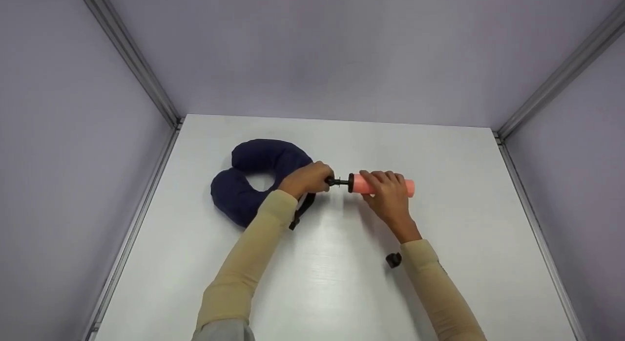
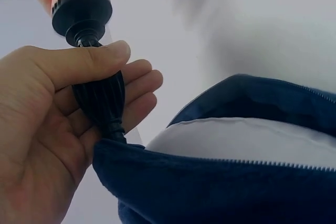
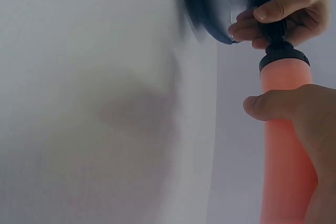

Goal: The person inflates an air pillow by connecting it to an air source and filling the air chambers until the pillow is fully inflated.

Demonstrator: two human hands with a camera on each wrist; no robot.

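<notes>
At the centre left of the head view, the navy neck pillow [image 1: 254, 180] lies on the white counter [image 1: 342, 282], and your left hand [image 1: 307, 179] pinches the ribbed black valve [image 2: 102, 100] where it leaves the pillow's cover, thumb on top and fingers curled beneath. That pinch looks to be your weak spot: if the thumb slackens or the hand twists, the pump's black nozzle [image 2: 84, 38] may pop out of the valve, or air may leak at the joint. Squeezing too hard could instead kink the soft stem. Moving right, the pink pump [image 1: 383, 184] lies level, just right of centre, its black collar touching the valve end; your right hand [image 1: 388, 194] wraps round the barrel, thumb pressed against its side in the right wrist view. Pushing off-axis from here would lever the nozzle sideways and break the seal. A small black cap [image 1: 393, 259] lies apart, lower right, beside your right sleeve, where the forearm could knock it away.
</notes>
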